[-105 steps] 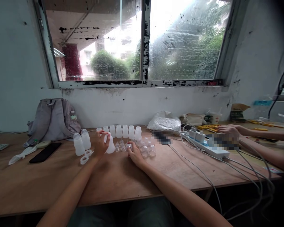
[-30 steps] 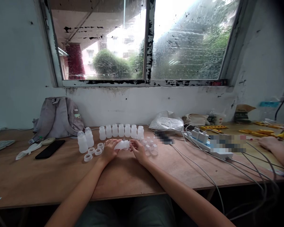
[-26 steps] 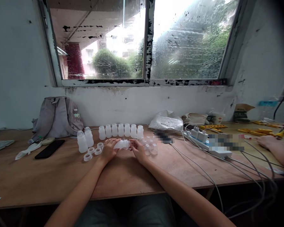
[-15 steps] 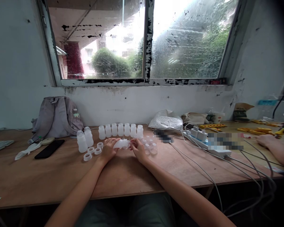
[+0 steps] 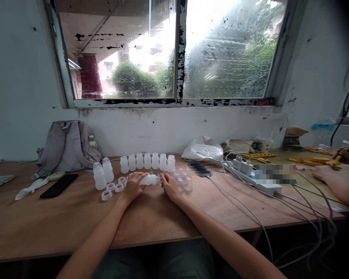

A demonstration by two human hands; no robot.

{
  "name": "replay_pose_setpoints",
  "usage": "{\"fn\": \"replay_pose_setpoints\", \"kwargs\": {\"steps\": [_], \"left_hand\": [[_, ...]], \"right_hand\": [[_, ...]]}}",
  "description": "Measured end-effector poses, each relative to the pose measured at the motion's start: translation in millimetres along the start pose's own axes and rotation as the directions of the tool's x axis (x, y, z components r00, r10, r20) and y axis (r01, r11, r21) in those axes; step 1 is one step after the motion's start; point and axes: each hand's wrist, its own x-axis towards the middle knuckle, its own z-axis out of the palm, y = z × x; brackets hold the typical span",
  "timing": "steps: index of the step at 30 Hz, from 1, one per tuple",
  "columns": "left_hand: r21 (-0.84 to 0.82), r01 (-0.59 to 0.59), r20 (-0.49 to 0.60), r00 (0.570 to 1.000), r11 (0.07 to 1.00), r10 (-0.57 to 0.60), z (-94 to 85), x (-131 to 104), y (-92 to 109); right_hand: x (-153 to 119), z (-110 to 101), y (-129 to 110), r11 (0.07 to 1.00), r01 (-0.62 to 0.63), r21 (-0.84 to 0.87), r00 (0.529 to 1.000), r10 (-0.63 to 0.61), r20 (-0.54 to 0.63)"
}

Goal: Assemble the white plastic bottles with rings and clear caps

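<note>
My left hand (image 5: 133, 184) is closed around a frosted baby bottle (image 5: 148, 179), which lies tilted on its side with its mouth toward the right. My right hand (image 5: 169, 185) is beside that mouth, fingers pinched together; a small clear piece shows there, too small to make out. Several more frosted bottles (image 5: 147, 161) stand upright in a row behind my hands. White collar rings (image 5: 106, 195) lie left of my left hand, in front of two bottles (image 5: 100, 176) with tops fitted. Clear caps (image 5: 187, 186) stand just right of my right hand.
At left are a grey backpack (image 5: 69, 143), a black phone (image 5: 59, 186) and a white strap-like piece (image 5: 31, 190). A power strip (image 5: 267, 186) with trailing cables lies at right, near a plastic bag (image 5: 203, 149). Another person's hand (image 5: 322, 173) rests farther right by yellow tools (image 5: 314, 160).
My right hand's fingers have drawn closer together beside the bottle mouth. My left hand keeps hold of the bottle. The view has shifted slightly, and a dark-handled tool shows at the other person's side.
</note>
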Motion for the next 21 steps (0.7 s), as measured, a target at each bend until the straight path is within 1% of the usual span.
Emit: {"fn": "replay_pose_setpoints", "kwargs": {"steps": [4,6,9,10,12,15,17,19,21], "left_hand": [[-0.015,-0.011,-0.009,1.0,1.0,0.011,-0.9,0,0],[-0.032,-0.007,-0.009,1.0,0.999,0.007,-1.6,0,1],[-0.13,0.022,0.011,1.0,0.991,-0.021,-3.0,0,3],[-0.189,0.043,0.028,0.999,0.981,-0.038,-3.8,1,5],[-0.326,0.1,0.098,0.993,0.94,-0.071,-6.0,2,10],[-0.507,0.209,0.253,0.964,0.836,-0.087,-9.6,4,20],[-0.614,0.299,0.354,0.932,0.731,-0.084,-10.5,4,25],[-0.705,0.427,0.469,0.88,0.567,-0.08,-9.4,4,28],[-0.743,0.547,0.572,0.818,0.386,-0.058,-7.6,5,28]], "right_hand": [[2,-1,1,0.995,0.064,-0.078,0.997,-0.067,-0.04],[2,-1,1,0.994,0.073,-0.079,0.996,-0.076,-0.047],[1,-1,-1,0.999,0.045,0.028,0.999,-0.044,-0.029],[0,-2,-3,0.995,0.033,0.091,0.999,-0.032,-0.004],[-2,-3,-7,0.975,0.01,0.223,0.996,-0.028,0.081],[-4,-5,-13,0.936,-0.026,0.352,0.98,-0.046,0.195],[-4,-7,-18,0.913,-0.06,0.403,0.973,-0.037,0.228],[-4,-10,-22,0.887,-0.097,0.451,0.968,-0.02,0.248],[-3,-12,-26,0.862,-0.127,0.491,0.961,-0.015,0.274]]}}
